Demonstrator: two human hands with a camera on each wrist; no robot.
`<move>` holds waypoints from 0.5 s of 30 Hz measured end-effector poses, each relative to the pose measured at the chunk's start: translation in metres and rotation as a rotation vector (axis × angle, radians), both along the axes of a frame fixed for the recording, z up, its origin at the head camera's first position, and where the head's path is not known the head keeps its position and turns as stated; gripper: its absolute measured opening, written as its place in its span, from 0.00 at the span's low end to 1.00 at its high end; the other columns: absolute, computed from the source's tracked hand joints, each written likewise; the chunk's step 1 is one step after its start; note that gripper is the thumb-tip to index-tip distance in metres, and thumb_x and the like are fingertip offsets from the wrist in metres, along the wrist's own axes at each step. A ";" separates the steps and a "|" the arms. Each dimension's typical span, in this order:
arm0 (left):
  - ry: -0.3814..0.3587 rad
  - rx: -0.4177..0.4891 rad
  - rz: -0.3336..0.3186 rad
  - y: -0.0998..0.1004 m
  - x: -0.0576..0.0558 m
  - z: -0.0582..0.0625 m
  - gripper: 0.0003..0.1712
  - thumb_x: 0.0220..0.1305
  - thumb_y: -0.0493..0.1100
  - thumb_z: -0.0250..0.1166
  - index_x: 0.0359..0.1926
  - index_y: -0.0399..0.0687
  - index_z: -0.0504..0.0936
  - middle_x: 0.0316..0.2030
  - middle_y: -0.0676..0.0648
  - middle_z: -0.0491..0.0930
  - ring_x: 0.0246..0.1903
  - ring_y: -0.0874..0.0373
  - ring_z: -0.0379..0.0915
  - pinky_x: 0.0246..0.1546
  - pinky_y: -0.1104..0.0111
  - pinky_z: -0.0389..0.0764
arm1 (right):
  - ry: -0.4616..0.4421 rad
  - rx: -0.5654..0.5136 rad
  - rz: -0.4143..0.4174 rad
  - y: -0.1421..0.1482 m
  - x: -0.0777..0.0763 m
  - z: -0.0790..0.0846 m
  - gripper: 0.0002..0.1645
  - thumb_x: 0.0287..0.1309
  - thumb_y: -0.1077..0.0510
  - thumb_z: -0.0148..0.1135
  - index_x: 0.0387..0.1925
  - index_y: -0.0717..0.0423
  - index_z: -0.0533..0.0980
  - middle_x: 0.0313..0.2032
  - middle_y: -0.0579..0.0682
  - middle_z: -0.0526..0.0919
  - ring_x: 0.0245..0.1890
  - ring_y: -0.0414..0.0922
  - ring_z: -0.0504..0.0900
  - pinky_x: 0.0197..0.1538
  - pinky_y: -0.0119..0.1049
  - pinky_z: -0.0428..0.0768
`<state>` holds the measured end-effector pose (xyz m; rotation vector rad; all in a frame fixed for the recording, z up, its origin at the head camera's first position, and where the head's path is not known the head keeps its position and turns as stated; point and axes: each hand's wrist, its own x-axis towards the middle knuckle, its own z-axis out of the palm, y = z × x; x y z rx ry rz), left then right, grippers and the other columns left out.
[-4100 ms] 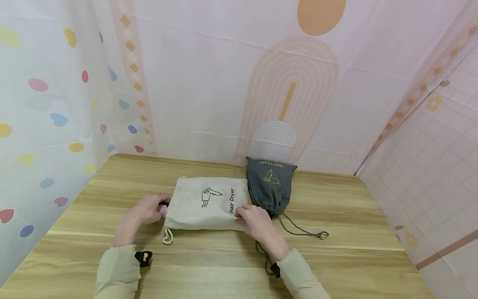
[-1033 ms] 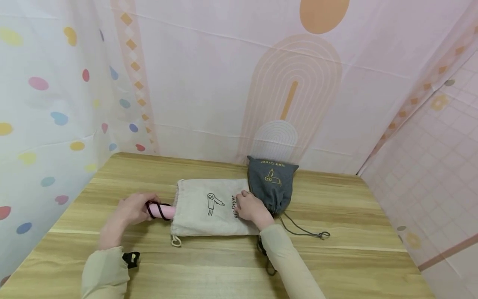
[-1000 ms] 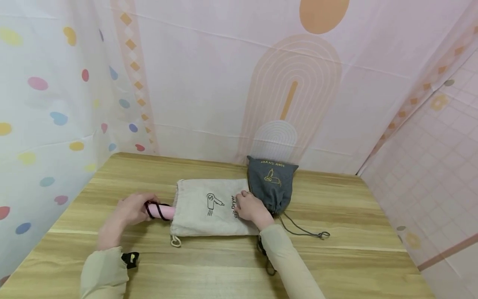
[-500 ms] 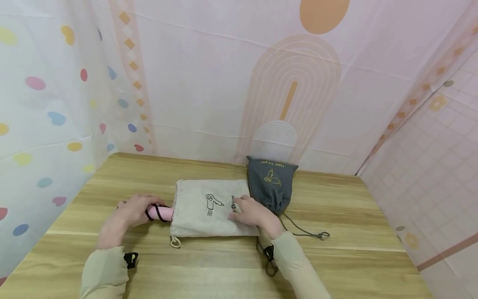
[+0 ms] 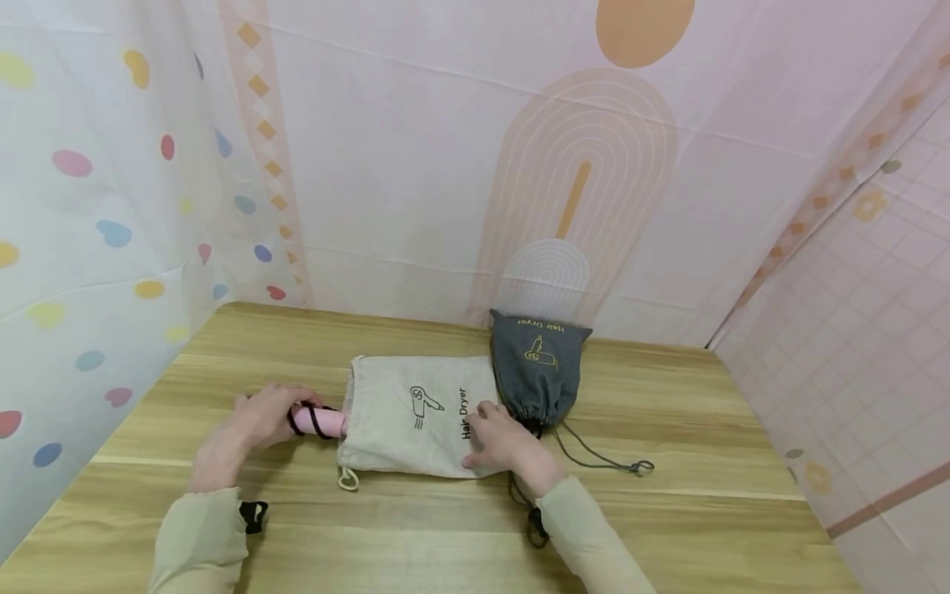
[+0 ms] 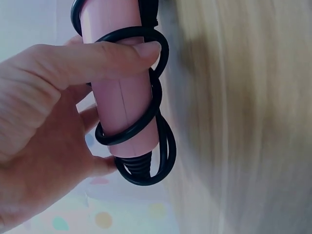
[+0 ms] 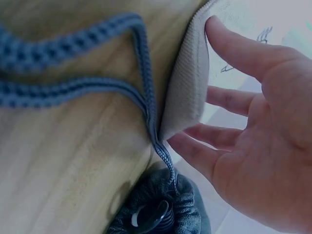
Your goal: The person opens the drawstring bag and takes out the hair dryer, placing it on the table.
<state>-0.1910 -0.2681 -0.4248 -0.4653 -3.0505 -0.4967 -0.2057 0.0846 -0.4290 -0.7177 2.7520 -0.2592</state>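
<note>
My left hand [image 5: 270, 417] grips the pink handle [image 5: 323, 422] of what looks like a hair dryer, with a black cord [image 6: 131, 131] wound round it. The handle sticks out of the left, open end of a cream drawstring bag [image 5: 386, 412] printed "Hair Dryer"; the rest is hidden inside. My right hand [image 5: 500, 437] rests at the bag's right end, near its front corner. In the right wrist view the thumb touches the bag's edge and the spread fingers lie against the cloth, not curled round it.
A dark grey drawstring bag [image 5: 538, 371], also printed "Hair Dryer", lies behind and right of the cream bag. Its grey cord [image 5: 601, 462] trails over the wooden table [image 5: 712, 511], and another loop hangs near my right wrist. Patterned curtains [image 5: 416, 148] stand at the back and sides.
Since the earliest frame, my left hand has moved left and more pink handle shows outside the bag. My right hand has shifted from on the bag's print to its near right corner.
</note>
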 end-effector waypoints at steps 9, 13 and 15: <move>-0.025 -0.033 -0.122 -0.006 -0.009 0.004 0.23 0.34 0.35 0.76 0.37 0.56 0.82 0.38 0.48 0.84 0.35 0.52 0.77 0.29 0.51 0.75 | 0.063 0.047 0.018 -0.003 0.003 -0.005 0.38 0.54 0.43 0.66 0.63 0.52 0.68 0.65 0.56 0.66 0.64 0.53 0.66 0.62 0.45 0.72; -0.014 -0.052 -0.164 -0.006 -0.010 0.006 0.23 0.35 0.34 0.75 0.37 0.57 0.82 0.36 0.51 0.84 0.32 0.58 0.74 0.29 0.59 0.75 | 0.070 0.050 0.017 -0.002 0.002 -0.007 0.38 0.53 0.42 0.66 0.63 0.52 0.69 0.65 0.56 0.66 0.64 0.53 0.66 0.62 0.45 0.72; 0.014 -0.062 -0.184 -0.007 -0.011 0.005 0.23 0.35 0.33 0.74 0.37 0.56 0.83 0.36 0.51 0.84 0.31 0.59 0.73 0.30 0.62 0.75 | 0.070 0.051 0.016 -0.001 0.002 -0.006 0.38 0.53 0.42 0.66 0.63 0.52 0.69 0.65 0.56 0.66 0.64 0.53 0.66 0.62 0.45 0.72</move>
